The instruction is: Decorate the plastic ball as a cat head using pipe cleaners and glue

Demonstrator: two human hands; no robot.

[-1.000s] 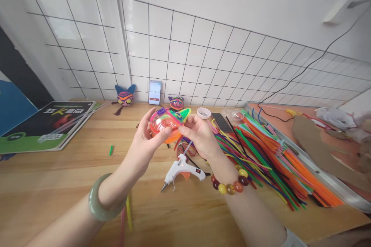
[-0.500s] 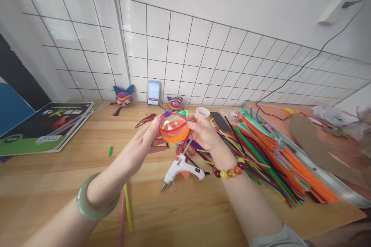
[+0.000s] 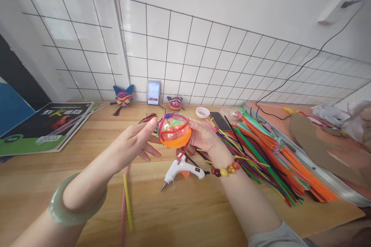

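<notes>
A clear plastic ball point(image 3: 175, 135), banded with orange, red and pink pipe cleaners, is held above the middle of the table. My right hand point(image 3: 201, 133) grips it from the right, thumb at its edge, the other fingers partly hidden behind. On the other side my left hand point(image 3: 139, 139) has its fingers spread beside the ball; whether a fingertip touches it is unclear. Below the ball a white hot glue gun point(image 3: 184, 169) lies with its nozzle toward the lower left. A red pipe cleaner hangs down near the gun's back end.
Bundles of coloured pipe cleaners point(image 3: 275, 158) cover the right side. Along the wall stand two cat-faced ornaments, the blue-eared one point(image 3: 123, 96) leftmost, and a lit phone point(image 3: 153, 92). A pink bowl point(image 3: 202, 112) and dark phone point(image 3: 220, 121) lie behind. A book point(image 3: 43, 127) is far left.
My left hand has let go of the ball's left side, opened, and drawn back to the left. The ball has shifted slightly lower in my right hand.
</notes>
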